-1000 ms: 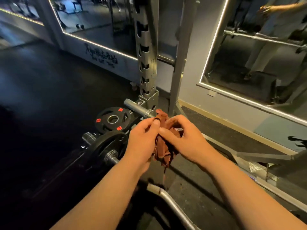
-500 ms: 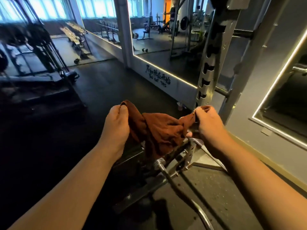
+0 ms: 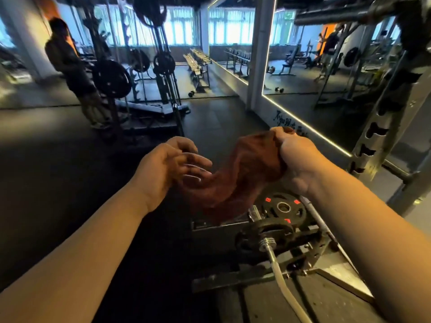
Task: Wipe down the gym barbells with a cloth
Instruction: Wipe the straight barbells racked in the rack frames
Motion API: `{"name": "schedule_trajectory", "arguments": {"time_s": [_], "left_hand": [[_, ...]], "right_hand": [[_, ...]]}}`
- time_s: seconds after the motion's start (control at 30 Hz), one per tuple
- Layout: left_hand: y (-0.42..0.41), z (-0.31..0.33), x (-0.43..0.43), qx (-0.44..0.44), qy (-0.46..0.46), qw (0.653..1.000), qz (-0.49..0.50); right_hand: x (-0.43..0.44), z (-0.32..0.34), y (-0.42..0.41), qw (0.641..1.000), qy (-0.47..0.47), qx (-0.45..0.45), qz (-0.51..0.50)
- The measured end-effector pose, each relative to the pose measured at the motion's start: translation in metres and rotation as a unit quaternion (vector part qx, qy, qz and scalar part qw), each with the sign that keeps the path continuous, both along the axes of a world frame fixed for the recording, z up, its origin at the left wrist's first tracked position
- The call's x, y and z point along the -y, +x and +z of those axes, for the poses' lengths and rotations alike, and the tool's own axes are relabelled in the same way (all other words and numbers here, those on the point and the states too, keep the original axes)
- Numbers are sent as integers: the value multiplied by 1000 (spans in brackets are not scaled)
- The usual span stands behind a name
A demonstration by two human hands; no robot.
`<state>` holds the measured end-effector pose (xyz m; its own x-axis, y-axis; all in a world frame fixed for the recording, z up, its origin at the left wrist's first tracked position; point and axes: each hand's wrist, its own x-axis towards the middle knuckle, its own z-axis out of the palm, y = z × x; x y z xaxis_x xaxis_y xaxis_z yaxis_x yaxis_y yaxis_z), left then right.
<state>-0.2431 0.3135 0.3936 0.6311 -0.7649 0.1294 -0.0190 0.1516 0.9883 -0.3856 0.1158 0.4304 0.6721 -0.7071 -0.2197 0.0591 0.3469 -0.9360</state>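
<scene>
A rust-brown cloth [image 3: 235, 178] hangs in a twisted band between my hands, above the floor. My right hand [image 3: 296, 157] grips its upper end in a fist. My left hand [image 3: 168, 169] is at the lower end with blurred fingers stretched out over the fabric, thumb apart. Below the cloth a curved barbell [image 3: 279, 278] with a chrome sleeve lies low on the floor frame, carrying a black plate [image 3: 261, 231]. Neither hand touches the bar.
A black plate with red marks [image 3: 283, 207] lies flat behind the bar. A slotted rack upright [image 3: 382, 127] rises at right beside a mirror wall [image 3: 303, 73]. A person [image 3: 74, 71] stands at far left near a cable machine [image 3: 161, 66]. Dark rubber floor [image 3: 58, 183] spreads left.
My view has lifted toward the gym hall. The cloth has been drawn out longer between my hands, and my left hand's fingers have loosened from their grip on its end.
</scene>
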Motion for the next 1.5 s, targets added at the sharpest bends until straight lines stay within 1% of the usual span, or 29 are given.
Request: {"name": "schedule_trajectory", "arguments": {"time_s": [0.07, 0.13, 0.2, 0.27, 0.3, 0.37, 0.43, 0.5, 0.53, 0.6, 0.67, 0.73, 0.83, 0.87, 0.93, 1.0, 1.03, 1.1, 1.17, 1.2, 1.23, 1.3, 1.43, 1.5], "left_hand": [[-3, -1, -9, 28, 51, 998, -11], [-13, -6, -17, 43, 122, 990, -50], [-27, -13, -27, 58, 190, 976, -90], [-36, -22, -43, 62, 236, 963, -118], [-39, -27, -53, 51, 250, 959, -123], [-40, -35, -73, 11, 266, 959, -100], [-41, -42, -91, -49, 232, 971, -33], [-40, -46, -106, -128, 143, 980, 54], [-38, -46, -112, -157, 103, 978, 93], [-31, -47, -124, -178, 54, 971, 151], [-25, -43, -135, -175, 36, 969, 171], [-20, -43, -147, -163, 38, 968, 184], [-16, -45, -163, -160, 64, 957, 233], [-15, -47, -168, -160, 77, 953, 245], [-13, -51, -178, -162, 110, 944, 264], [-10, -57, -189, -133, 155, 934, 294], [-7, -60, -194, -116, 158, 931, 308], [-3, -64, -204, -115, 124, 928, 331], [3, -67, -215, -118, 106, 919, 360], [6, -68, -221, -117, 105, 914, 375], [10, -70, -227, -117, 101, 909, 388], [17, -74, -238, -123, 82, 901, 408], [28, -86, -265, -120, 72, 883, 448], [31, -90, -276, -115, 91, 878, 455]], "right_hand": [[-20, 7, 13, 997, 27, -6, 74], [-41, 13, 23, 989, 49, -17, 141], [-53, 18, 29, 982, 50, -27, 178], [-57, 19, 33, 982, 52, -33, 180], [-57, 20, 32, 982, 68, -23, 177], [-54, 16, 33, 980, 118, 0, 162], [-51, 6, 34, 978, 135, -7, 162], [-51, -5, 32, 979, 100, -51, 173], [-52, -12, 31, 977, 78, -79, 181], [-55, -26, 29, 962, 35, -130, 237], [-58, -36, 29, 921, -35, -181, 345], [-62, -46, 31, 878, -87, -205, 424], [-71, -58, 41, 815, -192, -270, 475], [-75, -64, 47, 804, -228, -282, 472], [-83, -75, 62, 800, -290, -292, 437], [-93, -83, 78, 816, -310, -280, 400], [-97, -87, 85, 831, -292, -268, 391], [-104, -90, 97, 853, -207, -243, 413], [-109, -90, 106, 851, -101, -212, 470], [-112, -90, 111, 843, -77, -203, 492], [-116, -90, 117, 831, -83, -207, 509], [-127, -92, 131, 812, -141, -239, 513], [-154, -98, 160, 812, -248, -257, 461], [-166, -100, 173, 810, -270, -253, 455]]}}
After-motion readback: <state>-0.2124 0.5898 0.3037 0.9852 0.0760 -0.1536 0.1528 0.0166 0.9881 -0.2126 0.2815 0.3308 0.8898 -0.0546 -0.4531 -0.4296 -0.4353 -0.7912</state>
